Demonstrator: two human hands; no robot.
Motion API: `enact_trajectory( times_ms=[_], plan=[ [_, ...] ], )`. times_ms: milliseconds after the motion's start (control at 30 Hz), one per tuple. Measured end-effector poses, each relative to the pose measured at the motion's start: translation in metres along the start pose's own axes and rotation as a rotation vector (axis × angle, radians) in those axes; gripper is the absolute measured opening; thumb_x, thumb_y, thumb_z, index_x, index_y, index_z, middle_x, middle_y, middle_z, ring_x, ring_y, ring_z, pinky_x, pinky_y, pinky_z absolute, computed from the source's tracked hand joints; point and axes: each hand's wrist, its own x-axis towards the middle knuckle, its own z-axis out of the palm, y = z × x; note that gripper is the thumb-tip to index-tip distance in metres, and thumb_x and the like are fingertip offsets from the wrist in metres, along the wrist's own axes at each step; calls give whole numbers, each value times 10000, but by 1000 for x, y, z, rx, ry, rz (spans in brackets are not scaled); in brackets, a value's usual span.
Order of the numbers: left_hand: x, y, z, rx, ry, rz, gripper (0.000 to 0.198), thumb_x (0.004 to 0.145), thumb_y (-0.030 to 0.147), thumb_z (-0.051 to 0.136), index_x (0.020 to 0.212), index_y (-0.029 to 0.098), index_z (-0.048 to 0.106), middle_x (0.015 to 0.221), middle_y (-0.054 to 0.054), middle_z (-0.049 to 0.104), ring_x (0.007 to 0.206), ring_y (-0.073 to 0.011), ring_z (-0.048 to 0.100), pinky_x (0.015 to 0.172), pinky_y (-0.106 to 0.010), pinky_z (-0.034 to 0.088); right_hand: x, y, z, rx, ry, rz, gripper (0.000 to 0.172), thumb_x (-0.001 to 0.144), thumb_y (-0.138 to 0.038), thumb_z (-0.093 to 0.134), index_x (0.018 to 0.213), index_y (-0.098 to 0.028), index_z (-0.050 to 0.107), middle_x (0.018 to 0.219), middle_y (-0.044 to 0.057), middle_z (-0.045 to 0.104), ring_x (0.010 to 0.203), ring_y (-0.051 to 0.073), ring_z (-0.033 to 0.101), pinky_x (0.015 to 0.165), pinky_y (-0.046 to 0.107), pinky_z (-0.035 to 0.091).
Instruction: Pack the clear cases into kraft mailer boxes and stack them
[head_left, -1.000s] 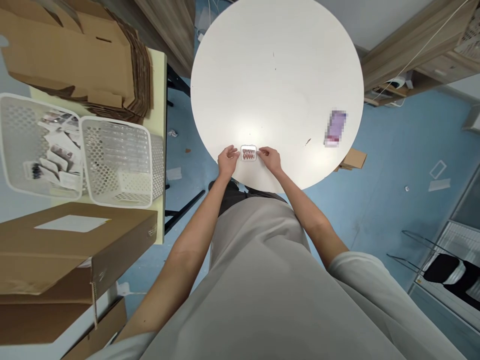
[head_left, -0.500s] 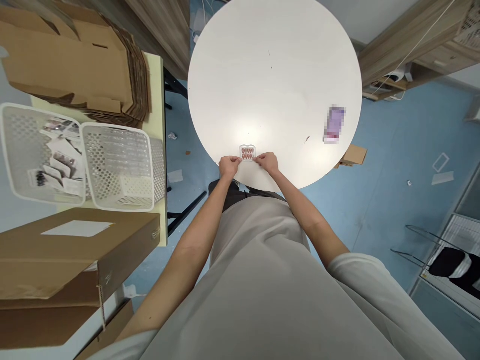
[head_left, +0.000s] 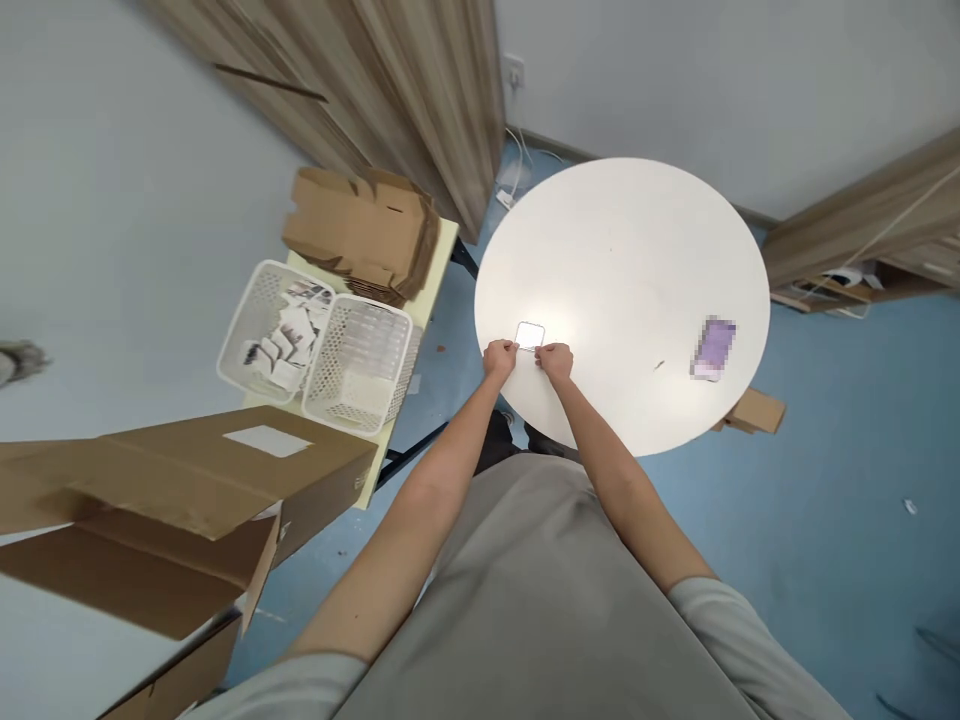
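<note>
A small, flat, clear case [head_left: 530,336] is held near the front left edge of the round white table [head_left: 622,240]. Its face looks bright white; whether that is glare or another side of the case I cannot tell. My left hand [head_left: 500,359] is closed, pinching the near left corner. At the near right corner my right hand [head_left: 555,361] pinches it too, fingers curled. What lies inside the case is hidden at this moment.
On the table's right lies a blurred-out purple item [head_left: 715,346]. A side table to the left bears flattened cardboard boxes [head_left: 360,225], a white basket of papers [head_left: 251,330] and another with clear plastic cases [head_left: 360,400]. Nearer stands a large open carton [head_left: 322,510].
My view has swung, so table and baskets sit elsewhere in the picture. The case showed rows of small reddish nail-shaped pieces before; now its face appears white. Both hands keep hold of it.
</note>
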Motion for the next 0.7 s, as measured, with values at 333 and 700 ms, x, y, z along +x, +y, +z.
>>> enact_trajectory(
  times_ms=[333,700],
  plan=[
    [-71,-74,-94,-226,163,38,367,1010,327,697,1284,121,828,1171,-157,867,1056,-297,826,1074,-433,624,22,-76,21,38,-13,5,303,1015,-178,728,713,-165,710,601,29,732,575,119,728,618,170,540],
    [-126,-144,-122,-564,258,25,514,894,535,765,1224,143,810,1097,-159,864,992,-311,829,1002,-461,657,-55,-85,12,193,-53,-239,53,915,-157,684,942,-152,729,952,52,843,636,91,747,566,159,564]
  ],
)
